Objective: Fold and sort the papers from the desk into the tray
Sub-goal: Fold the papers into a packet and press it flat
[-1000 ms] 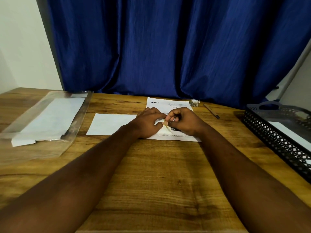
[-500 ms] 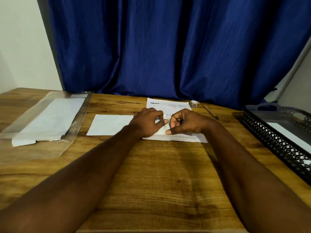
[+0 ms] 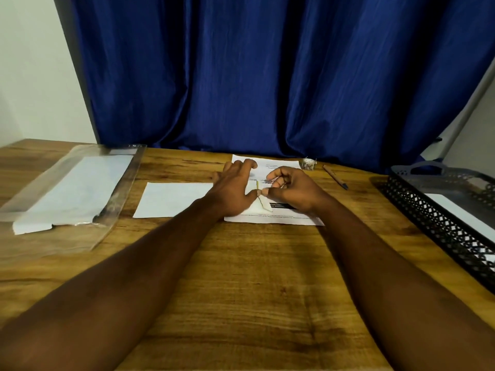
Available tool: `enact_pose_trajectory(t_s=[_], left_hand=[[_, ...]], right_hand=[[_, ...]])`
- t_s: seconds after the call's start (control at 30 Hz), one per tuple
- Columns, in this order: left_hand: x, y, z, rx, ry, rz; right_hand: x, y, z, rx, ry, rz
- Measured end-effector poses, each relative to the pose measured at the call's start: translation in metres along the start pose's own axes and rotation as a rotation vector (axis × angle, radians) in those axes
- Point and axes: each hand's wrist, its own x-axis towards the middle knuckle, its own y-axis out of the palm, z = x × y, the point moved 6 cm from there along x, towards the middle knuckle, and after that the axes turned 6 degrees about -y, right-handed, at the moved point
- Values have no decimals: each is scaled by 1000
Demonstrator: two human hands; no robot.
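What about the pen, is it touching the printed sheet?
Apart. The head view shows bare desk between the pen and the printed sheet's right edge.

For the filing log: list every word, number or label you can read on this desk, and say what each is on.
"Orde" on the printed sheet, cut off between the left hand and right hand; a tentative reading.
Other print on that sheet, black bar included: too small to read.
Nothing legible on the folded slip, tape roll, pen or black tray.
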Motion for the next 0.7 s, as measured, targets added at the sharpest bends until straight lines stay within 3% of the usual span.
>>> enact_pose_trajectory(t_s=[0.2,0.3,0.43,0.7], left_hand=[[0,5,7,75,-98,77],[1,3,6,189,-67,32],[3,3,6,133,-55,38],[1,-14,-5,126,61,-86]], right_hand=[[11,9,-4,-232,-28,-32],[11,11,-4,-245,-50,-56],[9,10,-1,-310,-78,-67],[8,7,1,-162,-33,25]])
